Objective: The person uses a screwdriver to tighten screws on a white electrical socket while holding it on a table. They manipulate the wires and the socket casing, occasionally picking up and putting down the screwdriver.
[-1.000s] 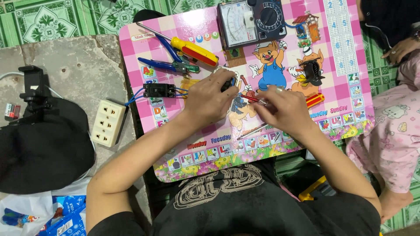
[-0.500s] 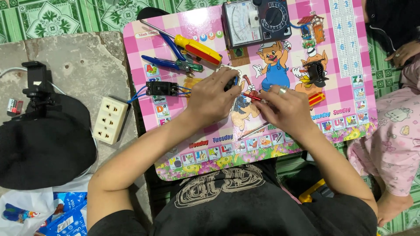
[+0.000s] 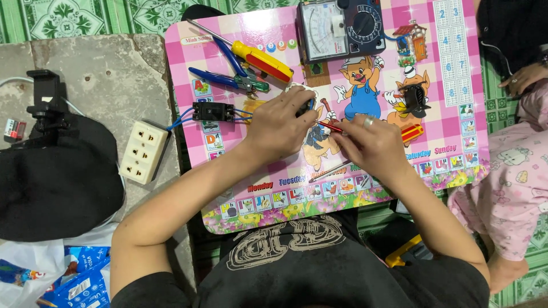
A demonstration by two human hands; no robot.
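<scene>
My left hand [image 3: 279,126] rests on a pink picture board [image 3: 456,122] and pinches a small dark part [image 3: 308,106] at its fingertips. My right hand [image 3: 371,145], with a ring on one finger, holds a thin red probe [image 3: 328,126] whose tip points at that part. The two hands almost touch over the middle of the board. A black component with blue wires [image 3: 212,111] lies just left of my left hand. What the small part is stays mostly hidden by my fingers.
At the board's far edge lie an analog multimeter [image 3: 342,25], a yellow-red screwdriver [image 3: 264,60] and blue-handled pliers [image 3: 228,80]. A cream power strip [image 3: 142,151] and a black bag [image 3: 51,177] sit to the left. Another person in pink clothes [image 3: 508,182] sits at the right.
Both hands stay together over the middle of the board, holding the same things with only slight finger shifts. The view has moved a little.
</scene>
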